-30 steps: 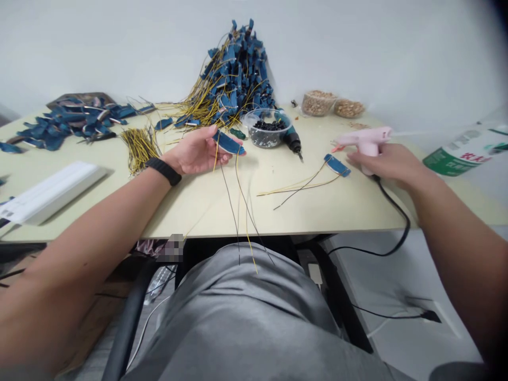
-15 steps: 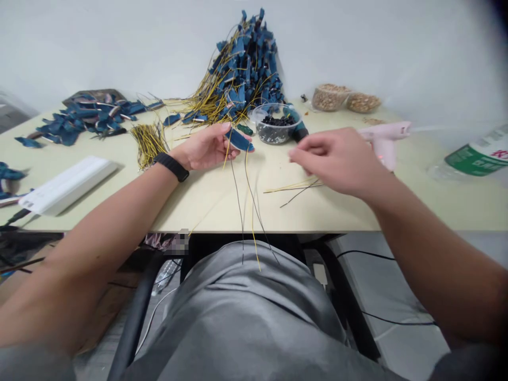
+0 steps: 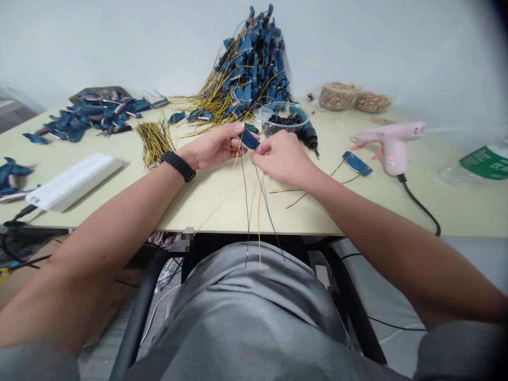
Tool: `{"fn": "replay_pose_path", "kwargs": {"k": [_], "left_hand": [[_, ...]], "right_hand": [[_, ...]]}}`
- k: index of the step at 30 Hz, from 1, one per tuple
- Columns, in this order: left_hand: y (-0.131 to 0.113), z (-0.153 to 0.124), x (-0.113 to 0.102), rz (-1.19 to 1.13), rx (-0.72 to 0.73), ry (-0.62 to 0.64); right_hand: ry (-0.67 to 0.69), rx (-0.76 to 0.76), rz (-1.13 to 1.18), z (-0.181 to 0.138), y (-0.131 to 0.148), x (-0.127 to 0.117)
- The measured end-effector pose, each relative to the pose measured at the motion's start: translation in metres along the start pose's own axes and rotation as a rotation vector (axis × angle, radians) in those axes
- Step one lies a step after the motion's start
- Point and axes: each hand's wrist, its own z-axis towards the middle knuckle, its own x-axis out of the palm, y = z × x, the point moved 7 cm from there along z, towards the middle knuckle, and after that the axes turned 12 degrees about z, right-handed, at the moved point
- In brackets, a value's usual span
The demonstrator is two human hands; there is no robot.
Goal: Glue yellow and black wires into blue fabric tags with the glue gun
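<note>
My left hand (image 3: 216, 148), with a black band at the wrist, is closed round a small blue board (image 3: 249, 139) held just above the table. Thin black and yellow wires (image 3: 254, 211) hang from the board over the table edge to my lap. My right hand (image 3: 282, 157) meets it from the right, its fingers pinched on the board's right end and the wires there. A second blue board with wires (image 3: 357, 163) lies on the table to the right. The pink glue gun (image 3: 391, 142) stands alone beyond it.
A tall heap of blue boards with yellow wires (image 3: 250, 69) leans on the wall. A clear tub of black parts (image 3: 282, 119), a bundle of yellow wires (image 3: 154, 140), a white power strip (image 3: 75, 180), more blue boards (image 3: 95, 112) and a bottle (image 3: 482, 161) stand around.
My right hand let go of the glue gun, swept left across the table and closed on the board that my left hand holds. The glue gun now stands untouched.
</note>
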Motion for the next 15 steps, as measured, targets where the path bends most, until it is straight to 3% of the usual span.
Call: {"fn": "replay_pose_path", "kwargs": {"k": [15], "left_hand": [[0.0043,0.0031,0.0013,-0.020,-0.006,-0.022]], "right_hand": [[-0.012,-0.013,-0.003,-0.0009,-0.0039,0.0012]]}}
